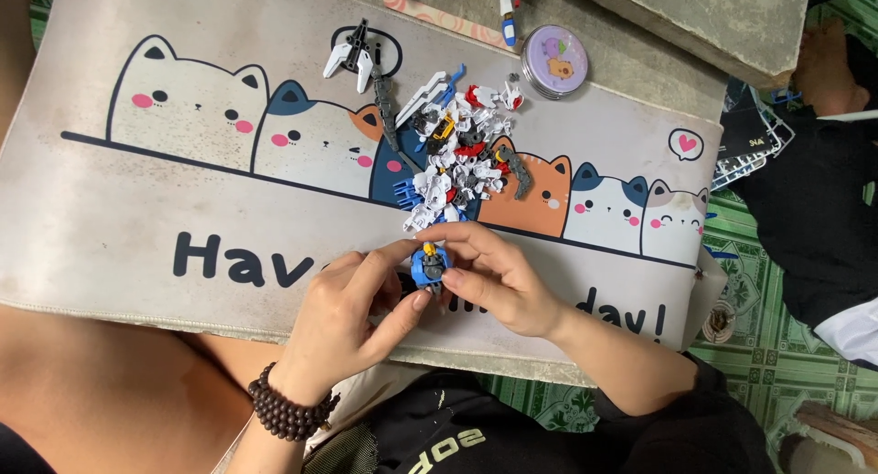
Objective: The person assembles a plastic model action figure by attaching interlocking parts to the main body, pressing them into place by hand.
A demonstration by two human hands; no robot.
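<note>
Blue model torso piece [429, 265] is sitting pinched between the fingertips of the left hand [352, 319] and the right hand [498, 282], both hovering over the cat-printed desk mat [137, 218], just below a heap of small plastic kit parts [457, 154], with a round tin [553, 61] lying farther off.

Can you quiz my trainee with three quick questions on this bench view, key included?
1. True or false: both hands grip the blue model torso.
2. The pile of loose model parts lies: A) on the cat-print desk mat, B) inside the round tin, C) on the green floor tiles.
3. Which wrist wears the dark bead bracelet?

Key: 1 true: left hand and right hand pinch it together. 2 A. 3 left.
</note>
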